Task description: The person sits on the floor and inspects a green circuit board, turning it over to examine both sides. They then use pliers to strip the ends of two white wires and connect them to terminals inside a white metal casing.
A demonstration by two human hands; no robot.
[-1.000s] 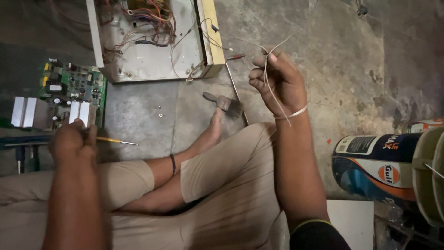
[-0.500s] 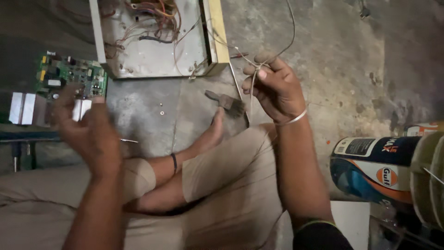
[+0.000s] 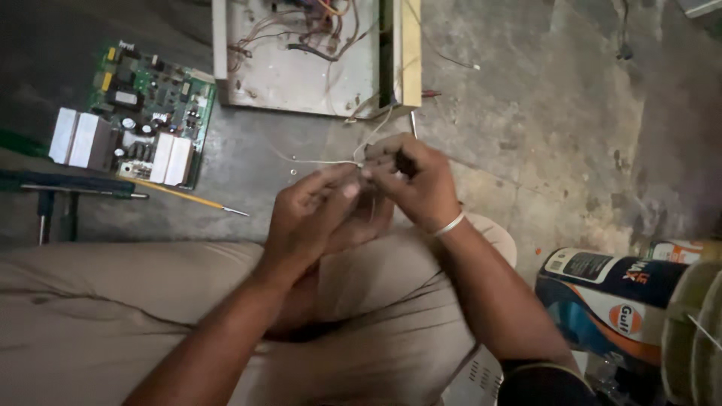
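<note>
Where the floor (image 3: 541,150) is viewed from above, two hands, one thin wire, one green board (image 3: 154,105), one open metal box (image 3: 316,53), one yellow-shafted screwdriver (image 3: 188,197), one blue-handled tool (image 3: 68,184) and one can (image 3: 617,301) lying on its side are counted. The board is seen left of the box, with the screwdriver and the tool just below it; the can is found at the lower right.

Half a second ago the hands were held well apart, the left hand raised and spread by the board and the right hand up by the box corner. Now they have been brought together above the knees, fingertips almost touching.

The left hand (image 3: 316,218) is nearly closed, thumb and forefinger pinched on the wire (image 3: 323,162), which is stretched leftward from the grip. The right hand (image 3: 414,180) is curled tight, and the wire's other part appears to be gripped in it, though the strands are blurred there. A pale strand is seen running up to the box.
</note>
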